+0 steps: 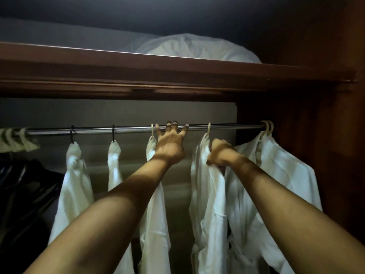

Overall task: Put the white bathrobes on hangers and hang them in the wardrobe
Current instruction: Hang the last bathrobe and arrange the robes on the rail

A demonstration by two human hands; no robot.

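Observation:
Several white bathrobes hang on hangers from a metal wardrobe rail (130, 129). My left hand (170, 143) reaches up to the rail, its fingers hooked over the bar just right of one hanger's hook (152, 130). My right hand (220, 153) grips the shoulder of a white bathrobe (209, 194) whose cream hanger hook (209, 129) sits on the rail. Another bathrobe (280, 175) hangs at the far right end. Two more (76, 186) (114, 167) hang to the left on dark hooks.
A wooden shelf (177, 76) runs above the rail with folded white bedding (197, 48) on it. The wardrobe's wooden side wall (325, 135) closes the right. Empty cream hangers (15, 139) and a dark garment (25, 186) hang at the left.

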